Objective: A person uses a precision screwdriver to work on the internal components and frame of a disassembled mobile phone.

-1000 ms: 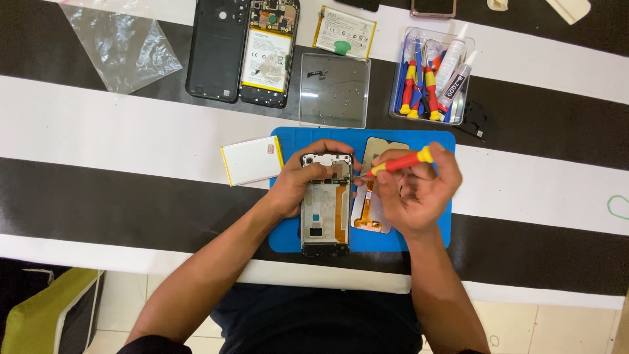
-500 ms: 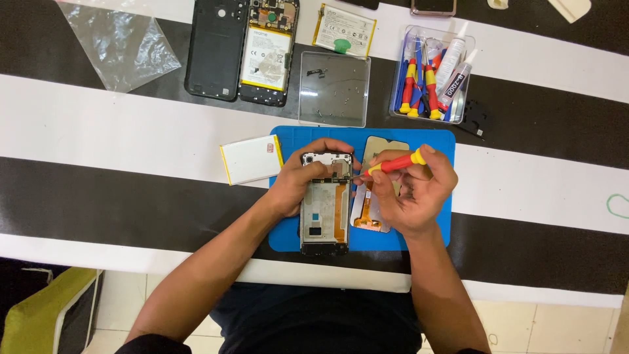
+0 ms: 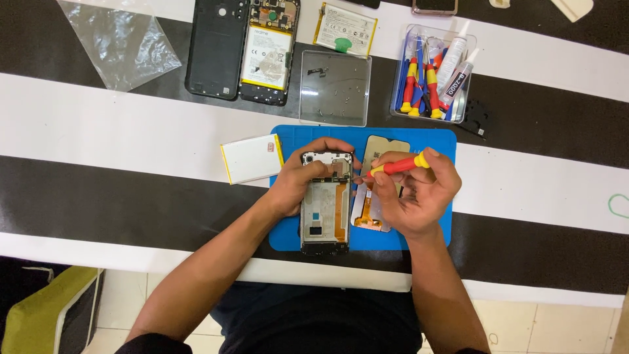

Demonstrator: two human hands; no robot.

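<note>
An opened phone frame (image 3: 325,210) lies lengthwise on a blue work mat (image 3: 439,141). My left hand (image 3: 298,180) grips the frame's upper left side, fingers curled over its top edge. My right hand (image 3: 416,196) holds a red and yellow screwdriver (image 3: 398,164), whose tip points left at the frame's upper right corner. Under my right hand lies a detached display panel (image 3: 380,151) with an orange flex cable. A white battery with yellow edges (image 3: 252,158) rests just left of the mat.
On the striped tablecloth behind the mat stand a clear lid with tiny screws (image 3: 335,88), a clear tool box with screwdrivers and glue tubes (image 3: 429,75), a black back cover (image 3: 216,46), another opened phone (image 3: 268,49), a second battery (image 3: 345,29) and a plastic bag (image 3: 118,42).
My right hand and the screwdriver have shifted slightly; the tip stays at the frame's upper right corner. My left hand keeps its hold.
</note>
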